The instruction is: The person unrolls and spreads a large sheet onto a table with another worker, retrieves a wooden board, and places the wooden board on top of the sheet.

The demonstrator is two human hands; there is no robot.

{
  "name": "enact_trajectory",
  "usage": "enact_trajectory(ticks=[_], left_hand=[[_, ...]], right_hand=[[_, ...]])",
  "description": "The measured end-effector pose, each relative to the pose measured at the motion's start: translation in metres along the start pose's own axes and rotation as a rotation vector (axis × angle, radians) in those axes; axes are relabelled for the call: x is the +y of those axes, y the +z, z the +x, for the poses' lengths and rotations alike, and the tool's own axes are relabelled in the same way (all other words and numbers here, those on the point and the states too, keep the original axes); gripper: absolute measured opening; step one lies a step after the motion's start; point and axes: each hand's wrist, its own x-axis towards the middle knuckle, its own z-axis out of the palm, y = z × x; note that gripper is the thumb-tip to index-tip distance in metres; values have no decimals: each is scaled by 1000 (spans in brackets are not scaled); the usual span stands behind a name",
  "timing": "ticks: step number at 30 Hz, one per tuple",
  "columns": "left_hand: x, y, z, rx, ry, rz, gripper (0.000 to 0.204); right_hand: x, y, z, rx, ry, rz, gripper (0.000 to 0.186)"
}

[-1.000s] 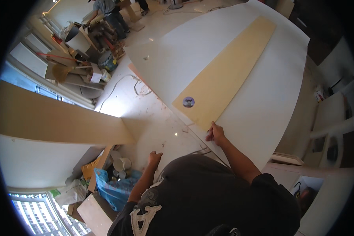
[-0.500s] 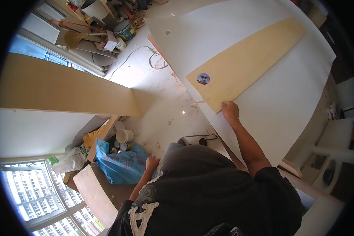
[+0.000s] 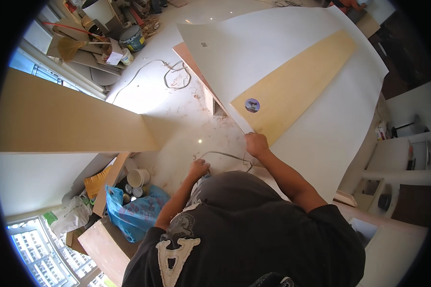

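My right hand [image 3: 256, 144] is closed on the edge of a large white sheet [image 3: 330, 143], right beside the near corner of a pale yellow wooden panel [image 3: 297, 91]. The panel is long and tapered, bears a round dark picture sticker [image 3: 252, 105], and lies on the sheet. Along its left side the sheet bows up, apart from a brown board [image 3: 188, 60] beneath it. In front of my body my left hand [image 3: 199, 168] hangs over the floor, its fingers curled, with nothing visible in them.
A wide wooden panel [image 3: 76, 115] juts in from the left. Below it lie a blue plastic bag [image 3: 134, 208], a white bucket [image 3: 138, 178] and a wooden box [image 3: 105, 246]. A cable [image 3: 175, 87] and shavings are on the floor. Another person's orange sleeve [image 3: 352, 5] shows at the far right.
My right hand has moved left from the yellow panel's corner to the white sheet's edge, and that edge has lifted. My left hand has come up and right, away from the blue bag.
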Motion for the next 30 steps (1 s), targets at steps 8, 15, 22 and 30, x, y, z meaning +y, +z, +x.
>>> enact_trajectory(ticks=[8, 15, 22, 30], left_hand=[[-209, -56, -25, -213, -386, 77, 51], [-257, -95, -9, -92, -365, 216, 50], [-86, -140, 74, 15, -34, -241, 51], [158, -241, 150, -505, 382, -498, 57]], right_hand=[[-104, -1, -25, -190, -48, 622, 13], [-44, -10, -11, 440, 790, 236, 35], [26, 0, 34, 444, 1548, 1168, 59], [73, 31, 15, 511, 1632, 1222, 66]])
